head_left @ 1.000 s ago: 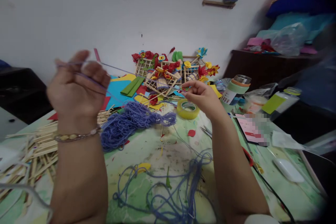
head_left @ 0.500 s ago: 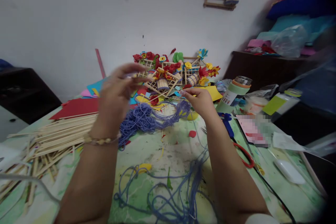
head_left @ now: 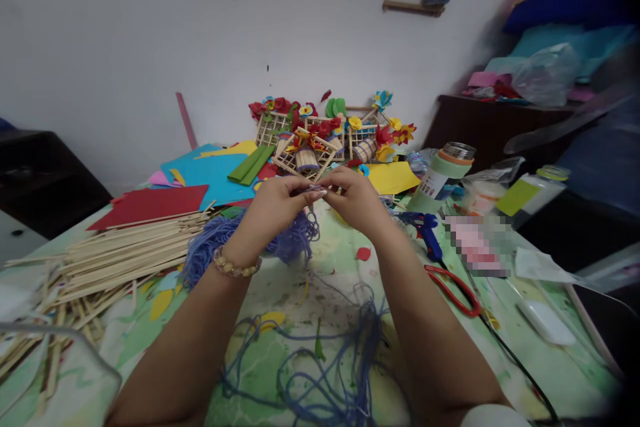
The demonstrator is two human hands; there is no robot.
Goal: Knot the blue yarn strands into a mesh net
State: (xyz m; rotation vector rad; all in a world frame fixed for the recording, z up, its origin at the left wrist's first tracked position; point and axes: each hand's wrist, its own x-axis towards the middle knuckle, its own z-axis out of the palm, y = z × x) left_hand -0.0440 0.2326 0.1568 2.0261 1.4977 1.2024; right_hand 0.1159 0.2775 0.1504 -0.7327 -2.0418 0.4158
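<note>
My left hand (head_left: 277, 203) and my right hand (head_left: 354, 199) meet fingertip to fingertip over the middle of the table. Both are closed in a pinch on a bit of purple yarn (head_left: 315, 187) that shows between them. A tangled heap of purple yarn (head_left: 295, 240) lies under and behind my left hand and wrist, partly hidden. Nearer to me, loose loops of the same yarn (head_left: 367, 337) spread over the tabletop between my forearms.
Thin wooden sticks (head_left: 125, 253) are piled at left, beside red paper (head_left: 150, 205). Stick frames with paper flowers (head_left: 307, 157) stand against the wall. At right are a blue glue gun (head_left: 425, 233), red-handled scissors (head_left: 453, 290), a bottle (head_left: 440, 177) and a white computer mouse (head_left: 545, 321).
My left hand has come down and right from its raised place to meet my right hand, which moved slightly left. The yarn heap has shifted left.
</note>
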